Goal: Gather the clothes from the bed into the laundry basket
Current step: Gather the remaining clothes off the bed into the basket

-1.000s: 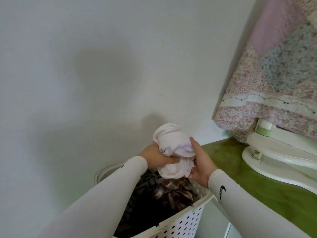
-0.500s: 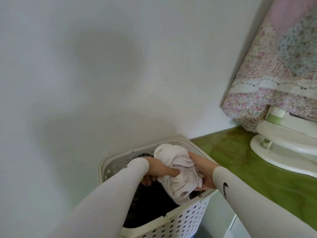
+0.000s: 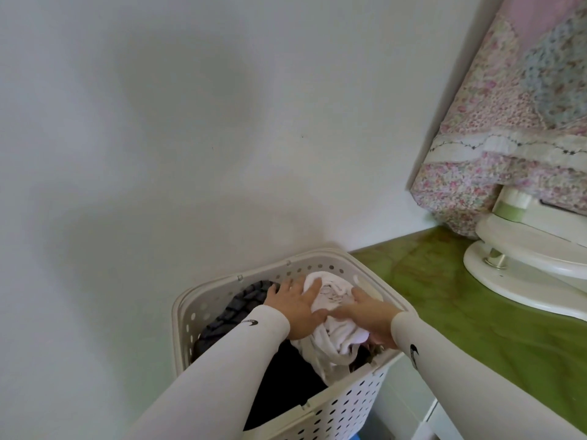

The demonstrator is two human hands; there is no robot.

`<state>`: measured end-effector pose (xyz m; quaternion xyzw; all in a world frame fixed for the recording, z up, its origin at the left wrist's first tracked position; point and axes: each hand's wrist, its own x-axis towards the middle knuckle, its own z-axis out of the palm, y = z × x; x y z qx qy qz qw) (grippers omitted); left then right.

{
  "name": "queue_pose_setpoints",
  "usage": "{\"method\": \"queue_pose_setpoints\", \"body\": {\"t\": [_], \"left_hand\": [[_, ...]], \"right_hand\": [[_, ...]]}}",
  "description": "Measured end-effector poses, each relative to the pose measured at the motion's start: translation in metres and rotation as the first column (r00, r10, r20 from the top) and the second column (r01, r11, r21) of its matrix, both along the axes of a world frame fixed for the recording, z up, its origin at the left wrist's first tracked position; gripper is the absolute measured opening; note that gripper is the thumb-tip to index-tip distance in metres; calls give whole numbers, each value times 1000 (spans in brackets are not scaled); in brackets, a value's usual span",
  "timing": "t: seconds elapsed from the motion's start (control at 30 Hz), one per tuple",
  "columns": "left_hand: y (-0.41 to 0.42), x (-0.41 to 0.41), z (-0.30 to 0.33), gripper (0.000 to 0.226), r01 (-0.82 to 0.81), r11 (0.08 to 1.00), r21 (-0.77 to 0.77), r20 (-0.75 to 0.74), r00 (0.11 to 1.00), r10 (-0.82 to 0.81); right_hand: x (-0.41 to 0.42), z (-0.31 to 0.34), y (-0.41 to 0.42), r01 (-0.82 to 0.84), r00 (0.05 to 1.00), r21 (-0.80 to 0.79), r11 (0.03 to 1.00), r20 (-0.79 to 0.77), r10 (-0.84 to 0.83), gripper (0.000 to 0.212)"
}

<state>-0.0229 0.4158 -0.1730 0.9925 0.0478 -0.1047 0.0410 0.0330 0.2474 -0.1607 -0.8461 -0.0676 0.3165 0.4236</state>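
A white perforated laundry basket point(image 3: 222, 284) stands against the wall at the lower middle. Inside it lie dark clothes point(image 3: 286, 376) and a grey patterned garment point(image 3: 235, 306). On top of them sits a crumpled white garment point(image 3: 333, 331), below the rim. My left hand point(image 3: 295, 306) lies flat on its left side, palm down and fingers spread. On its right side my right hand point(image 3: 368, 312) curls over the white garment, thumb and fingers closed on the cloth. Both arms wear white sleeves.
A green surface point(image 3: 476, 312) runs along the right of the basket. On it stands a white round-based object point(image 3: 524, 258) partly under a floral quilted cover point(image 3: 508, 122). A plain white wall point(image 3: 190, 122) fills the left and back.
The white garment has gone down from above the basket into it. My left hand has opened from a grip to a flat palm. The view has tilted down.
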Motion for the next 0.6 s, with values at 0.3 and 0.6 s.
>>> {"method": "queue_pose_setpoints", "body": {"t": [0.3, 0.6], "left_hand": [[15, 6, -37, 81, -44, 999, 27, -108, 993, 46], [11, 0, -40, 82, -19, 997, 74, -121, 992, 28]], "right_hand": [[1, -23, 20, -332, 867, -563, 757, 134, 480, 103], [-6, -36, 27, -307, 862, -680, 666, 98, 497, 109]]}}
